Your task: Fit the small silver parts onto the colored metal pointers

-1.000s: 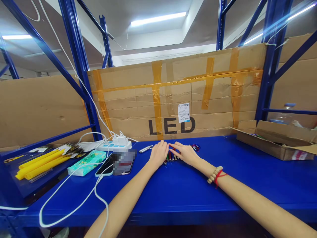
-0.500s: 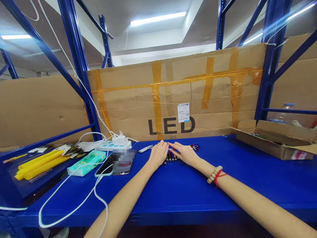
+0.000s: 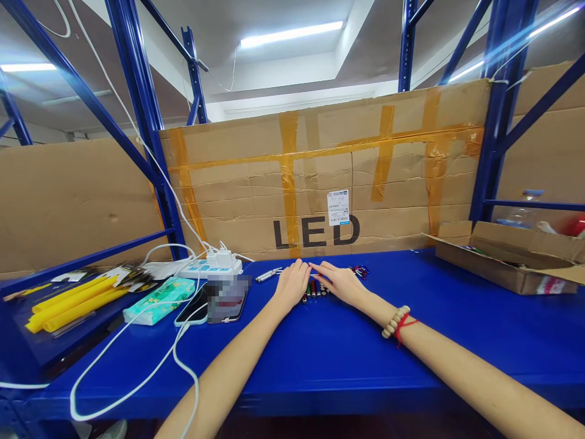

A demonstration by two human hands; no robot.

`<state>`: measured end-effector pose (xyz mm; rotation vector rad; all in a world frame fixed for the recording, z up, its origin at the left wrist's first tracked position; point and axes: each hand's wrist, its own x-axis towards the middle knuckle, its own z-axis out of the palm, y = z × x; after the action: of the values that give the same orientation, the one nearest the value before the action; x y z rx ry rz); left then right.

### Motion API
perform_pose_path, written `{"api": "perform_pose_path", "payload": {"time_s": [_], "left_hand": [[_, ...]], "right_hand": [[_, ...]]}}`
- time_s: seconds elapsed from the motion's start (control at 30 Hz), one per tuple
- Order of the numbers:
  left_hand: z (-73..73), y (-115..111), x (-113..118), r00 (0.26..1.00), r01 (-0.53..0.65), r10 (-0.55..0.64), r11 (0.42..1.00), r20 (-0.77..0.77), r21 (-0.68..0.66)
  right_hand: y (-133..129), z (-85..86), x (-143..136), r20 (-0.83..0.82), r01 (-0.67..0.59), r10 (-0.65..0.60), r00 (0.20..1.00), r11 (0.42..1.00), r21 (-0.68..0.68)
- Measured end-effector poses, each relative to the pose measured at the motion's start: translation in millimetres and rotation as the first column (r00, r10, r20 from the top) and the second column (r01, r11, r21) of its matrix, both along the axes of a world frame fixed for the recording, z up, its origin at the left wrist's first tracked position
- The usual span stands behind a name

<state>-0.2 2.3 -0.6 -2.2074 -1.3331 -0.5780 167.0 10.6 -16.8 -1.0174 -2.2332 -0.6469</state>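
Note:
Several small dark, red and green pens (image 3: 314, 290) lie side by side on the blue table (image 3: 347, 353), partly covered by my hands. My left hand (image 3: 293, 284) rests over their left end, fingers together and pointing away; what is under its fingertips is hidden. From the right, my right hand (image 3: 340, 283) reaches over the row, its fingertips close to those of my left hand, thumb and fingers slightly apart. Silver pens (image 3: 269, 275) lie just left of my left hand. Behind my right hand is a small group of red and purple items (image 3: 360, 271).
Left of my hands are phones (image 3: 194, 306), a green tissue pack (image 3: 159, 300), a power strip (image 3: 214, 265) and loose white cables. Yellow tubes (image 3: 75, 302) lie further left. An open cardboard box (image 3: 507, 265) stands at the right; a large cardboard sheet (image 3: 242, 207) forms the back.

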Motion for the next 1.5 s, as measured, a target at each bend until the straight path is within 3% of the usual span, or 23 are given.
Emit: {"api": "perform_pose_path", "payload": {"time_s": [1.03,1.5], "left_hand": [[-0.1,2.3,0.8,0.999,-0.015,0.013,0.999,-0.036,-0.029],[-2.6,6.0,-1.7,0.997,0.055,-0.058,0.996,-0.042,-0.066]], "right_hand": [[-0.3,0.6,0.5,0.008,0.001,-0.001,1.000,1.000,-0.031],[-1.9,5.3,-1.2,0.212,0.058,-0.043,0.976,0.996,-0.062]]}}
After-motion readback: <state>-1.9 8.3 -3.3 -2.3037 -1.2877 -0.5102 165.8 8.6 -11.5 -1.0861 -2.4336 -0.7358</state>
